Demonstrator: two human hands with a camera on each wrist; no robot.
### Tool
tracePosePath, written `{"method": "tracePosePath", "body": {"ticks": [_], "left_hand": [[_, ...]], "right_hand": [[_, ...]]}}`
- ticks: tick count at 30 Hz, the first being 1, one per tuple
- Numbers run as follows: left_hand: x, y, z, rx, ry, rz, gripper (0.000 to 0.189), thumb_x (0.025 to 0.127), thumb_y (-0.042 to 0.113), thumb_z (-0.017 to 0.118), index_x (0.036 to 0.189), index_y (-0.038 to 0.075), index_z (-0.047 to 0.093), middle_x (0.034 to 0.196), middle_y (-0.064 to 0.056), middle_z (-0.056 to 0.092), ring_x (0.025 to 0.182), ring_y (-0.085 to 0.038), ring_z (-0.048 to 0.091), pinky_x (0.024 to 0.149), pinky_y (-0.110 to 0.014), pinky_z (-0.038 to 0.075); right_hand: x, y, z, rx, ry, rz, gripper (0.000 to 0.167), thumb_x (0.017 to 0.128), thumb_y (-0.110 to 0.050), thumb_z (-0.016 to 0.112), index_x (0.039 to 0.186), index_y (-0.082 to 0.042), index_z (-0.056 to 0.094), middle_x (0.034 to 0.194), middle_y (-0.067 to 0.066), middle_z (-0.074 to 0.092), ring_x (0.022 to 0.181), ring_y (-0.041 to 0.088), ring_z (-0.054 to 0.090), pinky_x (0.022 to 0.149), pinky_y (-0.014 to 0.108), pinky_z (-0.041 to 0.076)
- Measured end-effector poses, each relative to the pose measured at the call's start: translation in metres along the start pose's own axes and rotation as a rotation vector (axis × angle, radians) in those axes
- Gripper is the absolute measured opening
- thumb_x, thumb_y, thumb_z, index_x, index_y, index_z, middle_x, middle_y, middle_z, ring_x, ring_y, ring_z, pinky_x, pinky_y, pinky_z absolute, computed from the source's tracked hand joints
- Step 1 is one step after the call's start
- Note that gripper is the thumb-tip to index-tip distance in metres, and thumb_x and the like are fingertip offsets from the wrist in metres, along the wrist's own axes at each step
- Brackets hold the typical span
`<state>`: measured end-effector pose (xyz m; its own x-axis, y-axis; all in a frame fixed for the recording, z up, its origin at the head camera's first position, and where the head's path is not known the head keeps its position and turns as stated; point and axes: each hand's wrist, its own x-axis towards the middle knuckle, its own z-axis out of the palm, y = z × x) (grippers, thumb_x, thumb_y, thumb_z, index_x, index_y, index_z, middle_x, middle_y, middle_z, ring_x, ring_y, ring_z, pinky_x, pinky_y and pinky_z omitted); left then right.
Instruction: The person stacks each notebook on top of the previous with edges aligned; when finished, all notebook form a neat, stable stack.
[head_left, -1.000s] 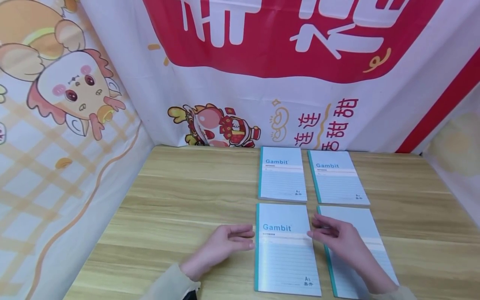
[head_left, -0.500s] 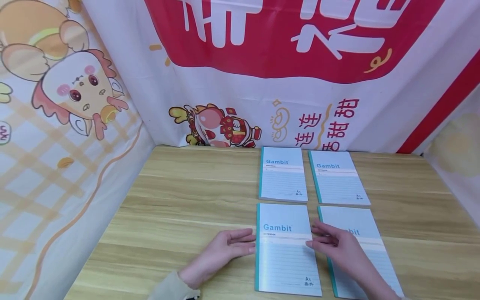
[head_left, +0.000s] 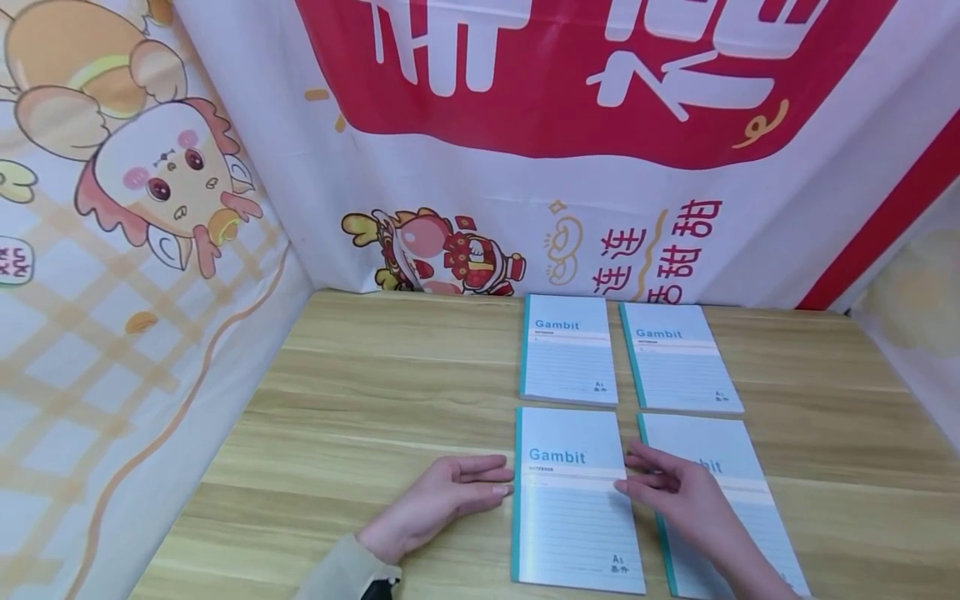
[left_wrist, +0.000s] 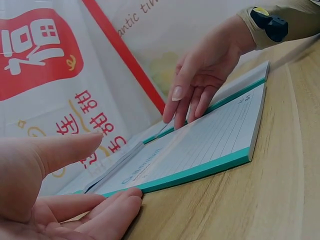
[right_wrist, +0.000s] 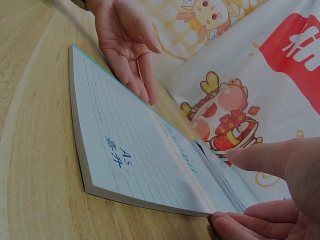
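A white Gambit notebook (head_left: 573, 533) with a teal spine lies flat at the front left of a two-by-two layout. My left hand (head_left: 446, 500) is at its spine side, fingers extended, fingertips right at the teal edge. From the other side my right hand (head_left: 686, 500) reaches over the front right notebook (head_left: 750, 533), covering part of its cover, with its fingertips at the first notebook's right edge. Both wrist views show the thumbs raised above the cover and the fingers low along the sides of the notebook (left_wrist: 210, 135). Neither hand grips it.
Behind stand two more flat notebooks in line, the back left notebook (head_left: 568, 367) and the back right notebook (head_left: 682, 375). The wooden table (head_left: 360, 392) extends to both sides. A printed cloth (head_left: 450, 167) hangs along its back edge, another patterned cloth (head_left: 150, 350) along the left.
My right hand has slid slightly toward me along the notebook's edge, uncovering part of the front right notebook's title. The left hand has shifted barely. The notebooks keep their layout.
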<state>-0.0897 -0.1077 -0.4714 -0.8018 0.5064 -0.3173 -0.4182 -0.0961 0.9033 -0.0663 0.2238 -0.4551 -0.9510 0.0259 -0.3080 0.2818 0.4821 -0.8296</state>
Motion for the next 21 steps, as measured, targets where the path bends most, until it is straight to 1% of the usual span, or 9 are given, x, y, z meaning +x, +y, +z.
{"method": "tracePosePath", "body": {"ticks": [5, 10, 12, 15, 18, 21], "left_hand": [[-0.002, 0.003, 0.004, 0.08, -0.015, 0.029, 0.06, 0.094, 0.009, 0.073, 0.143, -0.013, 0.046, 0.134, -0.023, 0.061, 0.12, -0.029, 0.063, 0.103, -0.033, 0.049], [0.0, 0.004, 0.008, 0.154, -0.037, 0.054, 0.053, 0.095, 0.011, 0.072, 0.141, -0.008, 0.053, 0.126, -0.016, 0.067, 0.118, -0.026, 0.063, 0.104, -0.031, 0.048], [0.003, 0.003, 0.01, 0.188, -0.024, 0.064, 0.051, 0.095, 0.011, 0.073, 0.14, -0.006, 0.056, 0.121, -0.014, 0.068, 0.115, -0.024, 0.063, 0.101, -0.029, 0.049], [0.006, 0.002, 0.013, 0.225, 0.025, 0.083, 0.05, 0.093, 0.011, 0.075, 0.138, -0.003, 0.059, 0.114, -0.011, 0.069, 0.106, -0.02, 0.064, 0.094, -0.026, 0.052], [0.009, 0.001, 0.016, 0.214, 0.065, 0.11, 0.05, 0.09, 0.007, 0.077, 0.136, -0.004, 0.06, 0.109, -0.012, 0.068, 0.099, -0.02, 0.066, 0.09, -0.027, 0.054], [0.011, 0.001, 0.022, 0.204, 0.056, 0.105, 0.057, 0.088, 0.006, 0.078, 0.14, -0.003, 0.056, 0.11, -0.011, 0.069, 0.099, -0.022, 0.068, 0.09, -0.03, 0.055]], "right_hand": [[0.0, 0.001, 0.0, 0.005, 0.003, 0.008, 0.078, 0.085, -0.042, 0.083, 0.145, -0.001, 0.054, 0.128, 0.012, 0.067, 0.103, 0.02, 0.07, 0.089, 0.036, 0.058], [0.0, 0.0, -0.001, 0.015, -0.001, 0.015, 0.078, 0.085, -0.042, 0.083, 0.145, -0.001, 0.054, 0.128, 0.012, 0.067, 0.103, 0.021, 0.07, 0.089, 0.036, 0.058], [0.0, -0.001, 0.0, 0.016, 0.001, 0.016, 0.077, 0.085, -0.041, 0.083, 0.145, -0.001, 0.054, 0.128, 0.012, 0.067, 0.102, 0.021, 0.07, 0.089, 0.036, 0.058], [0.0, -0.001, 0.0, 0.018, 0.003, 0.017, 0.077, 0.085, -0.041, 0.084, 0.144, -0.001, 0.055, 0.127, 0.013, 0.068, 0.102, 0.021, 0.07, 0.09, 0.036, 0.057], [-0.001, -0.001, -0.001, 0.018, 0.008, 0.021, 0.077, 0.085, -0.04, 0.084, 0.144, -0.001, 0.055, 0.127, 0.013, 0.068, 0.102, 0.021, 0.07, 0.09, 0.037, 0.057], [-0.001, 0.0, 0.0, 0.02, 0.014, 0.03, 0.076, 0.084, -0.04, 0.084, 0.144, -0.001, 0.056, 0.127, 0.012, 0.068, 0.101, 0.02, 0.07, 0.091, 0.037, 0.057]]}}
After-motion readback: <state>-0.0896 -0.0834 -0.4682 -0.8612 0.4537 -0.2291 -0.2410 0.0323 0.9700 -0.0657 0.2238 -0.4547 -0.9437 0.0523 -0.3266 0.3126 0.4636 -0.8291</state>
